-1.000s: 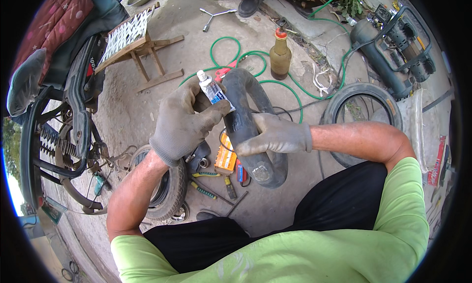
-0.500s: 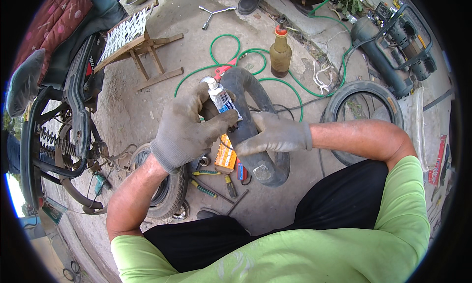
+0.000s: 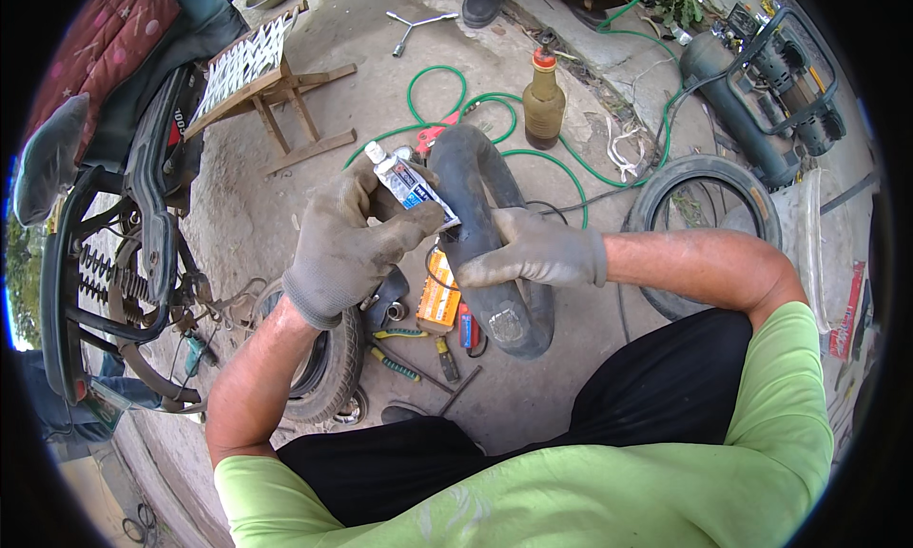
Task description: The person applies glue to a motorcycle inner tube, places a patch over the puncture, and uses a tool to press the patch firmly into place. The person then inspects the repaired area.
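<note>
Both my hands wear grey gloves. My left hand [image 3: 338, 248] is closed on a white-and-blue squeeze tube [image 3: 399, 177], white-capped and tilted, its flat end low over a dark shiny spot on a black inner tube [image 3: 452, 153]. My right hand [image 3: 537, 248] grips that inner tube, thumb across it, below the spot; a pale scuffed patch shows farther down. Under my hands lie an orange box [image 3: 436, 303], a red-and-blue item [image 3: 468, 326], a screwdriver [image 3: 445, 358] and pliers [image 3: 395, 365].
A tyre [image 3: 328, 377] lies by my left arm, another [image 3: 704, 174] rightward. Around are a motorcycle frame [image 3: 152, 225], wooden stool [image 3: 242, 82], brown bottle [image 3: 542, 110], green hose [image 3: 575, 182] and compressor [image 3: 732, 110]. A person's shoe [image 3: 485, 4] is ahead; someone's jeans [image 3: 67, 405] show far left.
My left hand and the squeeze tube have shifted slightly and the tube now leans further left. The inner tube rose a little. Someone's jeans have appeared lower at far left.
</note>
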The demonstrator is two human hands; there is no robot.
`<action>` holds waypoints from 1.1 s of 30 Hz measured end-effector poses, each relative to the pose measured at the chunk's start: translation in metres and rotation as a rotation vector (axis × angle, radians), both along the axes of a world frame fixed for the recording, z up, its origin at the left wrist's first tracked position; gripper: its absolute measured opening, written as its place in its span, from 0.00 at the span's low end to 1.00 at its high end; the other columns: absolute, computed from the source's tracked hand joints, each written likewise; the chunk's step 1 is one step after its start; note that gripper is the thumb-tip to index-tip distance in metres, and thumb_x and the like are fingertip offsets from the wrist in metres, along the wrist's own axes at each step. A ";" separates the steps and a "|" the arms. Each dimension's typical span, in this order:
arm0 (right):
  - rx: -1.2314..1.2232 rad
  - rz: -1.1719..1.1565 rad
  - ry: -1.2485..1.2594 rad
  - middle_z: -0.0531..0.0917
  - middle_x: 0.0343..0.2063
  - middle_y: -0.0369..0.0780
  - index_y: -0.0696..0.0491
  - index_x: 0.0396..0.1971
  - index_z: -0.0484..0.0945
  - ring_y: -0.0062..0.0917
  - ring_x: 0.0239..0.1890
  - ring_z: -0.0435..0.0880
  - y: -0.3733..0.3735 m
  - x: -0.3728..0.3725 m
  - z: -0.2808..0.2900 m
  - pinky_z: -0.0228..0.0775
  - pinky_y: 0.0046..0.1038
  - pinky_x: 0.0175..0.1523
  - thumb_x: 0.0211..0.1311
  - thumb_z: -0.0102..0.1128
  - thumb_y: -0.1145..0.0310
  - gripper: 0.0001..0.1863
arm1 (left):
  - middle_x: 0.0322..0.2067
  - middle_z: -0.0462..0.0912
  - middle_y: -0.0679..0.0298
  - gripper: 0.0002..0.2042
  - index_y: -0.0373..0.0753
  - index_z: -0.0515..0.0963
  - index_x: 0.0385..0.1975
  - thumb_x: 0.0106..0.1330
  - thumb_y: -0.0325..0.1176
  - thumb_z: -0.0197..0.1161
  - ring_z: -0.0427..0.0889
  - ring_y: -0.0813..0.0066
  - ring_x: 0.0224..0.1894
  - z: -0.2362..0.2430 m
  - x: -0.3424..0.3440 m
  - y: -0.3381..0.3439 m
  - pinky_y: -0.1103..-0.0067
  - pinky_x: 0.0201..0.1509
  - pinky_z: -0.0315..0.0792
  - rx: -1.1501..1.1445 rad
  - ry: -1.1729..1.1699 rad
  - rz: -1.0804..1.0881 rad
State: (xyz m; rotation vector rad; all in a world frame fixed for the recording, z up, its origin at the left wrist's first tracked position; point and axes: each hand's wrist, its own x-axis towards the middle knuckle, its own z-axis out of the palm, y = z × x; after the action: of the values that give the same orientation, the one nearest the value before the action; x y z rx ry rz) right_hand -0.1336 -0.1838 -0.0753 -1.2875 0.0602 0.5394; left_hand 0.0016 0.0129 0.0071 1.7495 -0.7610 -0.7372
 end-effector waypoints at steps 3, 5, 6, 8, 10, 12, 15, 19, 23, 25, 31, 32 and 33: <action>-0.044 -0.020 -0.009 0.82 0.52 0.36 0.56 0.65 0.74 0.19 0.54 0.81 -0.001 0.000 0.002 0.77 0.29 0.61 0.68 0.74 0.61 0.30 | 0.39 0.87 0.68 0.19 0.32 0.80 0.55 0.66 0.27 0.76 0.81 0.87 0.39 -0.006 0.006 0.002 0.84 0.44 0.77 -0.021 0.080 0.078; -0.011 -0.032 -0.008 0.82 0.53 0.36 0.56 0.65 0.73 0.19 0.54 0.81 -0.001 0.000 0.000 0.77 0.29 0.61 0.69 0.74 0.61 0.30 | 0.40 0.87 0.68 0.19 0.32 0.80 0.55 0.66 0.27 0.76 0.82 0.87 0.40 -0.009 0.004 0.003 0.84 0.45 0.78 -0.013 0.123 0.081; 0.005 -0.040 -0.005 0.82 0.53 0.36 0.56 0.65 0.73 0.19 0.54 0.81 -0.001 0.000 -0.002 0.77 0.30 0.61 0.69 0.74 0.61 0.30 | 0.40 0.87 0.67 0.19 0.32 0.80 0.55 0.66 0.27 0.76 0.83 0.86 0.40 -0.013 0.001 0.004 0.83 0.45 0.78 -0.026 0.150 0.069; 0.015 -0.053 0.034 0.82 0.53 0.36 0.56 0.66 0.73 0.19 0.55 0.81 -0.003 0.000 -0.001 0.77 0.30 0.61 0.69 0.74 0.61 0.31 | 0.40 0.87 0.66 0.19 0.32 0.80 0.56 0.66 0.26 0.75 0.83 0.85 0.40 -0.020 -0.003 0.005 0.83 0.45 0.78 -0.027 0.169 0.051; 0.024 -0.056 0.050 0.82 0.54 0.36 0.56 0.66 0.73 0.19 0.55 0.81 -0.003 0.001 -0.002 0.77 0.30 0.61 0.69 0.74 0.61 0.31 | 0.40 0.87 0.66 0.19 0.31 0.79 0.56 0.67 0.25 0.75 0.84 0.84 0.40 -0.023 -0.005 0.006 0.82 0.44 0.79 -0.002 0.150 0.043; 0.030 -0.053 0.045 0.82 0.54 0.35 0.56 0.66 0.73 0.19 0.55 0.81 -0.002 0.002 -0.003 0.78 0.30 0.61 0.69 0.74 0.61 0.31 | 0.39 0.87 0.64 0.18 0.31 0.79 0.55 0.67 0.25 0.74 0.83 0.83 0.37 -0.011 -0.008 0.001 0.82 0.41 0.78 -0.069 0.216 0.064; 0.051 -0.059 -0.034 0.84 0.42 0.34 0.56 0.51 0.80 0.17 0.46 0.82 0.001 0.001 -0.004 0.78 0.27 0.53 0.70 0.73 0.55 0.22 | 0.37 0.87 0.63 0.16 0.30 0.79 0.53 0.67 0.24 0.72 0.83 0.81 0.33 -0.003 -0.005 -0.002 0.81 0.37 0.77 -0.109 0.261 0.113; -0.002 -0.022 0.002 0.83 0.52 0.35 0.55 0.64 0.74 0.18 0.54 0.81 0.001 0.003 0.000 0.77 0.29 0.61 0.67 0.76 0.60 0.31 | 0.35 0.87 0.64 0.17 0.29 0.79 0.51 0.65 0.25 0.74 0.81 0.83 0.30 0.000 0.003 -0.005 0.83 0.35 0.75 -0.052 0.168 0.117; -0.059 0.028 -0.028 0.83 0.50 0.34 0.54 0.63 0.75 0.18 0.53 0.81 0.003 0.002 0.005 0.77 0.29 0.60 0.66 0.77 0.58 0.30 | 0.36 0.88 0.63 0.15 0.30 0.81 0.50 0.65 0.24 0.72 0.83 0.81 0.33 0.006 0.004 -0.010 0.81 0.39 0.78 0.115 0.012 0.082; -0.082 0.060 -0.034 0.83 0.50 0.34 0.54 0.62 0.75 0.19 0.52 0.81 0.004 0.003 0.006 0.77 0.29 0.60 0.66 0.77 0.57 0.31 | 0.36 0.88 0.64 0.15 0.30 0.81 0.49 0.65 0.25 0.73 0.82 0.83 0.35 0.002 0.003 -0.011 0.81 0.41 0.78 0.050 -0.001 0.058; -0.137 0.068 -0.063 0.82 0.50 0.36 0.54 0.62 0.74 0.19 0.53 0.81 0.006 0.004 0.003 0.76 0.30 0.60 0.65 0.77 0.53 0.33 | 0.37 0.87 0.67 0.15 0.31 0.82 0.48 0.65 0.27 0.75 0.82 0.86 0.37 0.001 0.009 -0.013 0.82 0.44 0.78 0.148 -0.121 0.031; -0.125 0.067 -0.055 0.82 0.50 0.36 0.54 0.63 0.74 0.19 0.53 0.81 0.006 0.004 0.005 0.76 0.30 0.60 0.65 0.77 0.53 0.33 | 0.37 0.87 0.67 0.15 0.31 0.82 0.48 0.65 0.26 0.75 0.82 0.86 0.37 0.002 0.009 -0.014 0.82 0.44 0.78 0.174 -0.134 0.031; -0.113 0.067 -0.049 0.82 0.50 0.36 0.53 0.63 0.74 0.19 0.53 0.81 0.007 0.004 0.006 0.76 0.30 0.60 0.65 0.77 0.53 0.33 | 0.37 0.87 0.67 0.15 0.31 0.82 0.48 0.65 0.26 0.75 0.81 0.86 0.37 0.001 0.009 -0.014 0.82 0.43 0.77 0.160 -0.122 0.028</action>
State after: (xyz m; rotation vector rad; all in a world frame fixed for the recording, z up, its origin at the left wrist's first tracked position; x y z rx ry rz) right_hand -0.1300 -0.1773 -0.0697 -1.4165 0.0070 0.5679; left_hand 0.0102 -0.0009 0.0085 1.9604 -0.7747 -0.6935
